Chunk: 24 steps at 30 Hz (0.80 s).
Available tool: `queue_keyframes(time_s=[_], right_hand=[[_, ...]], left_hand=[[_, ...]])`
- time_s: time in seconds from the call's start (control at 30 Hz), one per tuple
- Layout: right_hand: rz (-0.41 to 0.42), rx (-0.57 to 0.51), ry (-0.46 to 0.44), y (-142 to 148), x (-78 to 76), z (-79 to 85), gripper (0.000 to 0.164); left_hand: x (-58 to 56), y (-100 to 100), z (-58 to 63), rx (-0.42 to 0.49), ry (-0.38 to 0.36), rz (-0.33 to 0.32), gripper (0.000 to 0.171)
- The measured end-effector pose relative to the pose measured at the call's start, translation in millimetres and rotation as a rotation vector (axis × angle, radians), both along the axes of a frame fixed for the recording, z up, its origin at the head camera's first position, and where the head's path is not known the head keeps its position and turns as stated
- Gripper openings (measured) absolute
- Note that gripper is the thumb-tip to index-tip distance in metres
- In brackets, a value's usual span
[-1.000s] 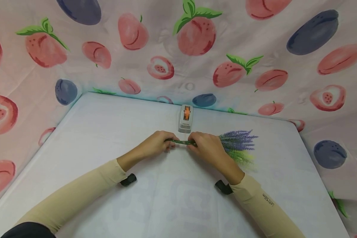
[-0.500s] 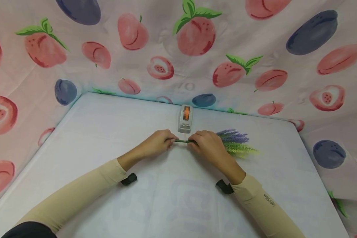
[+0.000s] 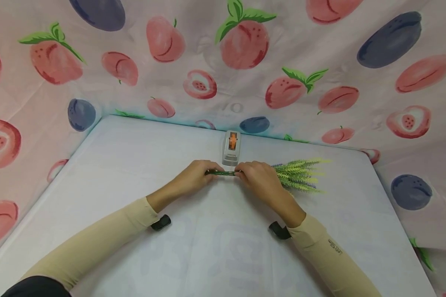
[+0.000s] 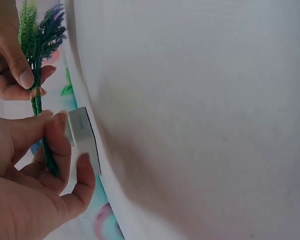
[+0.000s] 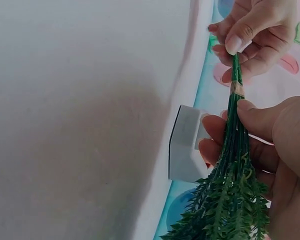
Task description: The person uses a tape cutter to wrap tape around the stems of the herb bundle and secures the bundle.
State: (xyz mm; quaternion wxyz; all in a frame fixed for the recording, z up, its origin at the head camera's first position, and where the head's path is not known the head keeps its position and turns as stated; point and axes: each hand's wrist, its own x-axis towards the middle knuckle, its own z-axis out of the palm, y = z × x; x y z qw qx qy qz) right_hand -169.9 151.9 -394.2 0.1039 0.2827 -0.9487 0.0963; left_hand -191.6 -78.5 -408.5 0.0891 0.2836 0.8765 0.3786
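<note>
A bunch of artificial lavender [image 3: 300,176] lies level between my two hands, its yellow-green and purple heads fanning out to the right. My left hand [image 3: 198,176] pinches the stem ends between thumb and fingers. Nearer the flower heads, my right hand [image 3: 261,180] grips the gathered stems [image 5: 234,127], thumb on one side and fingers on the other. A tan band of tape [image 5: 237,89] wraps the stems in the gap between the hands, also visible in the left wrist view. Part of the bunch is hidden behind the right hand in the head view.
A grey tape dispenser [image 3: 231,148] with an orange roll stands just beyond the hands, near the table's back edge. The white-covered table [image 3: 215,247] meets a fruit-printed cloth [image 3: 204,49] at the back and sides.
The bunch has turned about its stems: purple heads were on top, and now yellow-green ones face up. Both hands keep nearly the same place, the left fingers shifting their hold on the stems.
</note>
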Motion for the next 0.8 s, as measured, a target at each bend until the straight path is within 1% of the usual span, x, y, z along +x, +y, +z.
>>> queue_keyframes(time_s=[0.1, 0.23, 0.3, 0.47, 0.53, 0.6, 0.7, 0.8], right_hand=[[-0.006, -0.001, -0.033, -0.8, -1.1, -0.7, 0.012], [-0.018, -0.017, -0.076, -1.5, -2.8, -2.7, 0.013], [-0.022, -0.025, -0.079, -1.1, -3.1, -3.5, 0.016], [-0.007, -0.028, -0.025, -1.1, -4.2, -5.5, 0.024], [0.001, -0.032, -0.005, -1.1, -5.2, -5.4, 0.024], [-0.001, -0.036, -0.003, -0.8, -6.2, -4.8, 0.022], [-0.001, -0.037, -0.010, 0.3, -6.9, -2.8, 0.019], [-0.011, -0.034, -0.024, 1.1, -7.3, -1.5, 0.014]], left_hand=[[-1.9, -0.9, -0.8, -0.003, 0.036, -0.012, 0.025], [-3.7, -2.4, -1.7, -0.012, 0.079, -0.047, 0.026], [-4.7, -2.6, -2.1, -0.014, 0.097, -0.064, 0.026], [-5.4, -1.2, -2.6, -0.036, 0.101, -0.080, 0.026], [-5.3, -0.5, -2.3, -0.050, 0.091, -0.076, 0.026], [-5.3, -0.3, -2.4, -0.064, 0.091, -0.077, 0.028], [-5.3, -0.2, -2.2, -0.081, 0.080, -0.070, 0.030], [-4.8, -0.3, -2.2, -0.093, 0.062, -0.048, 0.030]])
